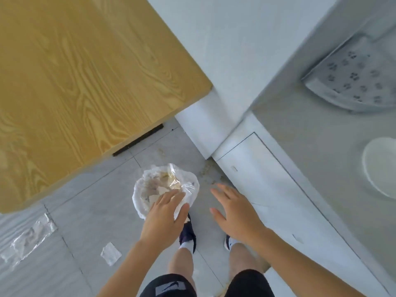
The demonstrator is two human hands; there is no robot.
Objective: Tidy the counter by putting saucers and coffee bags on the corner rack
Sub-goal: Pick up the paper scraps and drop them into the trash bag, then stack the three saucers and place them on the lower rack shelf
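My left hand (165, 213) grips a white saucer (145, 189) with a clear plastic coffee bag (177, 181) lying on top of it, held in the air above the floor. My right hand (233, 209) hovers just to the right of it, fingers spread, holding nothing. On the grey counter (310, 136) at the right, another white saucer (379, 166) lies at the frame's edge. The grey perforated corner rack (353, 80) sits at the upper right, in the counter's corner.
A wooden tabletop (75, 82) fills the upper left. A white wall (225, 50) rises behind. The grey tiled floor (96, 211) carries strips of clear tape (30, 239) and a small white scrap (111, 253). My legs and shoes show below.
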